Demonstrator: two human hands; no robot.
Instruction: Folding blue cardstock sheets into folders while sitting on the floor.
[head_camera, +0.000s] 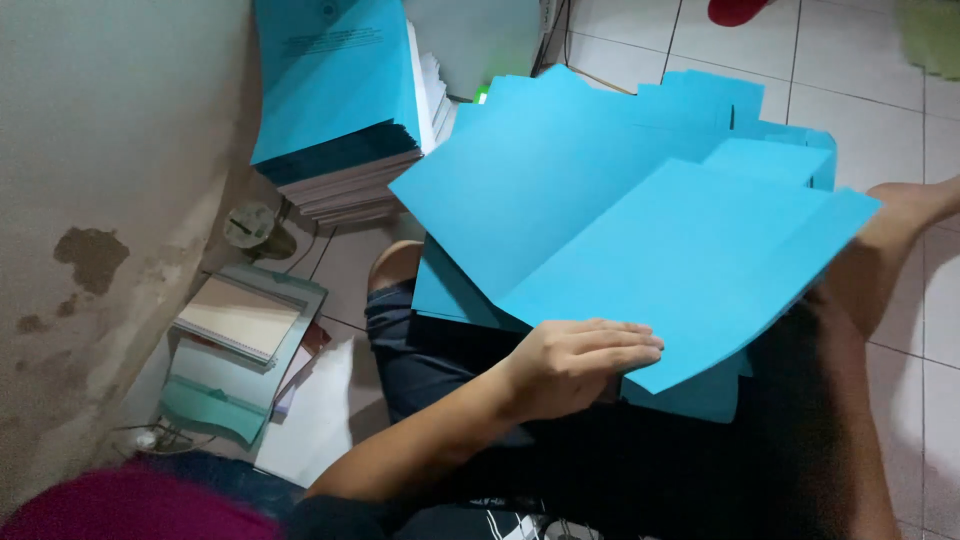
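A fan of bright blue paper sheets (620, 200) is spread over my lap, with more blue sheets lying under it (450, 290). My left hand (580, 360) grips the near edge of the top sheet, fingers flat on top of it. My right hand is hidden, probably under the sheets. I sit on the floor in dark shorts; my bare knee (395, 265) shows at the left and my leg and foot (905, 205) reach out to the right.
A stack of blue-covered booklets (340, 100) stands on the floor by the stained wall (90, 200). Spiral notebooks and folders (240, 320) lie at the left. White floor tiles (870, 90) extend right. A red object (735, 10) is at the top edge.
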